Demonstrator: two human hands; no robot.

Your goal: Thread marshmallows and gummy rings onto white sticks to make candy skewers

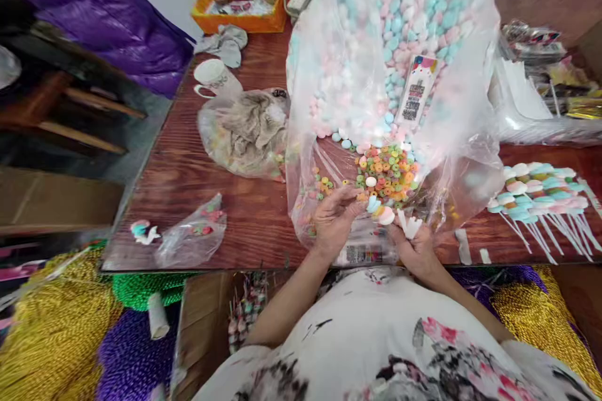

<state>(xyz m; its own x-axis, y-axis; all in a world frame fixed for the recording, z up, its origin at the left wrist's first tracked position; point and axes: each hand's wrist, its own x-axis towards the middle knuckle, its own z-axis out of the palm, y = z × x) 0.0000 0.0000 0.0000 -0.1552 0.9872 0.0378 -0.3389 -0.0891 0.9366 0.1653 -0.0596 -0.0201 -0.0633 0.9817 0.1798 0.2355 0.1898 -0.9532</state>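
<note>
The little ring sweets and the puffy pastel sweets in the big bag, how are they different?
The ring sweets are small, bright orange, green and yellow; the puffy pastel sweets are bigger, pale pink, blue and white. The rings form a small heap near the left hand; the pastel ones fill the bag's far end. Both lie in the clear bag.

We see a dark reddish wooden table (197, 175), its grained top polished to a soft sheen. On it lies a large clear plastic bag (329, 62), thin, crinkled and glossy, over matt pastel pink, blue and white sweets (414, 25) and sugary-looking coloured ring sweets (388, 172). The orange plastic tray (244, 22) looks smooth. Beside it a grey cloth rag (224, 44) lies soft and dull. The white ceramic mug (215, 78) shines faintly.
</note>
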